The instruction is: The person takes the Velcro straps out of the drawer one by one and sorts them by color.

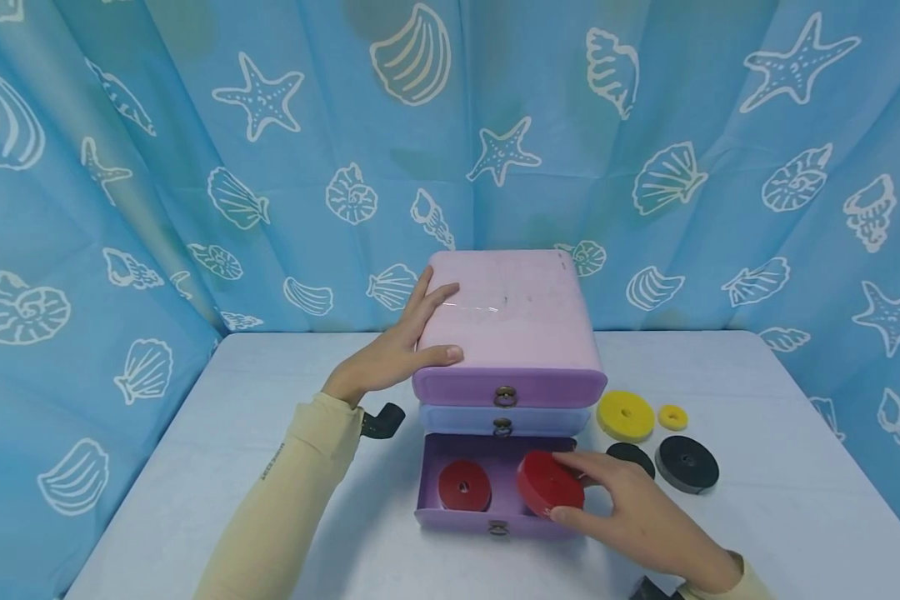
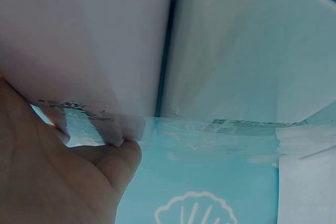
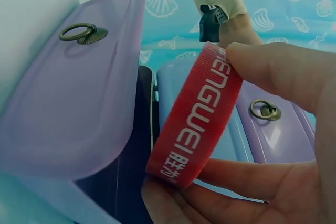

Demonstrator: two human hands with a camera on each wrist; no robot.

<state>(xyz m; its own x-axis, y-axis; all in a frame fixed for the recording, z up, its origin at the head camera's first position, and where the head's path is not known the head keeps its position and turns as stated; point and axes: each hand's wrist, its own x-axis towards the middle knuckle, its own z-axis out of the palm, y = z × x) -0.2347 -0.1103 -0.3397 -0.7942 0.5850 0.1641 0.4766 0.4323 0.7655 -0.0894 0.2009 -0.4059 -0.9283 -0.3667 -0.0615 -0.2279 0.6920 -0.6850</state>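
A small three-drawer cabinet (image 1: 513, 312) with a pale pink top stands mid-table. My left hand (image 1: 386, 357) rests against its upper left side, fingers spread, thumb on the top edge. Below, the purple bottom drawer (image 1: 433, 479) is pulled out. Inside it, on the left, lies a red tape roll (image 1: 464, 486). My right hand (image 1: 637, 510) pinches a second red tape roll (image 1: 549, 483) between thumb and fingers, tilted over the drawer's right part. White lettering runs around this roll (image 3: 197, 116) in the right wrist view. The left wrist view shows fingers (image 2: 123, 163) against the cabinet.
Right of the cabinet lie a large yellow roll (image 1: 626, 416), a small yellow roll (image 1: 672, 417) and a black roll (image 1: 687, 464). Another black roll (image 1: 632, 458) is partly behind my right hand. The blue middle drawer (image 1: 465, 419) is closed. A shell-patterned curtain (image 1: 307, 208) hangs behind the table.
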